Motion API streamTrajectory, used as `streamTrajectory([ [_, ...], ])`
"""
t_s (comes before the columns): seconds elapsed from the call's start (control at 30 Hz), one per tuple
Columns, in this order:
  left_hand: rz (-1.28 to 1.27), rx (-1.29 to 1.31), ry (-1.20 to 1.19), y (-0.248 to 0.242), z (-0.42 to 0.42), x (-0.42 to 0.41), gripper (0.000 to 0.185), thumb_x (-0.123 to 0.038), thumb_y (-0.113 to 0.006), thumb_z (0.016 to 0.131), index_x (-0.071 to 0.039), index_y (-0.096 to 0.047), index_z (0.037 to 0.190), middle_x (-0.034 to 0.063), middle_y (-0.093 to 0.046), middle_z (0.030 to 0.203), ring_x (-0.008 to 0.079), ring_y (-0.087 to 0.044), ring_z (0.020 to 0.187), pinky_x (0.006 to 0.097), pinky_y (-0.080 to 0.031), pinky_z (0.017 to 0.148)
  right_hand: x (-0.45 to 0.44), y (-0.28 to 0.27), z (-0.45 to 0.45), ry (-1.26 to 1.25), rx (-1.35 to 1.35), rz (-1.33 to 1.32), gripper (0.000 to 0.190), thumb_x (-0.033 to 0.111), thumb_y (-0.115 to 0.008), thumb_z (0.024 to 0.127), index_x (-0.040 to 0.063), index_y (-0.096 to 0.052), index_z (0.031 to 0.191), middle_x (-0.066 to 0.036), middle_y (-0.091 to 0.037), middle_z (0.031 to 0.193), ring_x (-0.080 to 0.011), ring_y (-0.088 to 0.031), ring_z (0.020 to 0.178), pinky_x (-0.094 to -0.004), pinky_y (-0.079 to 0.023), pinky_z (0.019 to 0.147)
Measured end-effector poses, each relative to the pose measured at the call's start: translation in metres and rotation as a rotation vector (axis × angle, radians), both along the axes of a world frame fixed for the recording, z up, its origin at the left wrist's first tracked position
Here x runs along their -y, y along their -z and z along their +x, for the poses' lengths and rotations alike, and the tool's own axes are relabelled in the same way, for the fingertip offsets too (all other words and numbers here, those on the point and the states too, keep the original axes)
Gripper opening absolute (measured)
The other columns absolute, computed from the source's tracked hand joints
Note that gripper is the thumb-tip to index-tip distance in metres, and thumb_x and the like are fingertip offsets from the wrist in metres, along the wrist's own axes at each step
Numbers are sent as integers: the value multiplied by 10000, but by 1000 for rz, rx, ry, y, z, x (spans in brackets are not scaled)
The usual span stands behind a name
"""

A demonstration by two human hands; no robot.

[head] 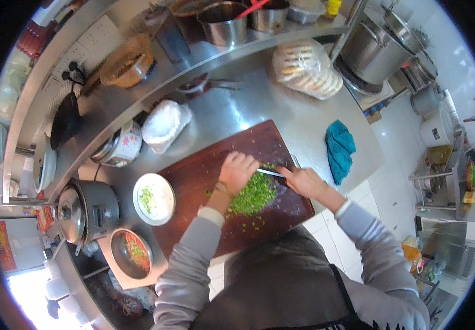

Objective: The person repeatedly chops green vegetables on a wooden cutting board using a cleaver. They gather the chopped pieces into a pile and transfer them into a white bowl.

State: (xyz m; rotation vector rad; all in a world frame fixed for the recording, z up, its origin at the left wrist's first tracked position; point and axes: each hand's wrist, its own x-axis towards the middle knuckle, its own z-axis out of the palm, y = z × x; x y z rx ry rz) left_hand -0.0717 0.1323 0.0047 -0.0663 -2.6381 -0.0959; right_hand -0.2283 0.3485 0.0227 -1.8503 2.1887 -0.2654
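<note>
My right hand [303, 181] is closed around the handle of a kitchen knife [271, 172]. The blade runs left to my left hand [239, 171], whose curled fingers cover its front end. Beneath the blade and both hands spreads a heap of chopped green vegetable [252, 198], possibly scallion. It lies on a dark red-brown cutting board [188, 177], with loose bits scattered around it. Left of the board stands a white bowl [161, 200] with some chopped greens inside. A metal bowl [117, 251] holding red and green shredded food is nearer me, at lower left.
On the steel counter [237, 99] are a teal cloth [339, 152], bagged flatbreads [305, 70], a plastic-wrapped container [165, 126] and a rice cooker [124, 144]. A larger cooker [99, 210] stands left. Pots [223, 29] line the shelf above; a stockpot [375, 51] is at upper right.
</note>
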Motion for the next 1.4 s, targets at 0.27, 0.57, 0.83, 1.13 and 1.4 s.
streamTrajectory([
  [0.27,837,-354,-846,45,154,-30,513,-213,-540,989,37,-406,1416,197,-469,1428,348,-418,1341,438,-274,1157,-52,42,62,559,-46,-2,442,113,-584,864,91,-505,1298,-182,-636,724,-364,-652,575,-478,-539,513],
  [0.57,1080,-384,-1051,73,249,-104,334,-130,-501,1013,20,-526,1310,181,-549,1360,318,-508,1262,399,-372,1088,-8,52,153,491,5,-57,395,135,-570,904,96,-473,1284,-198,-639,753,-408,-664,613,-520,-540,538],
  [0.83,878,-328,-1189,63,308,-109,71,-85,-633,928,-46,-687,953,113,-685,1098,270,-592,1042,381,-448,927,35,58,235,464,625,-54,311,164,-545,937,37,-445,1204,-288,-637,734,-504,-625,690,-606,-488,599],
  [1.13,871,-324,-1196,65,342,-114,70,-82,-650,915,-30,-691,934,107,-682,1057,269,-607,1006,387,-444,911,39,80,226,571,711,-107,312,178,-533,945,24,-473,1210,-309,-644,796,-510,-632,765,-594,-502,658],
  [1.4,902,-368,-1149,73,340,-121,77,-78,-642,919,-31,-700,939,100,-691,1038,262,-613,999,376,-444,911,1,60,209,318,612,-98,342,201,-554,963,2,-505,1238,-239,-640,719,-425,-662,660,-478,-507,578],
])
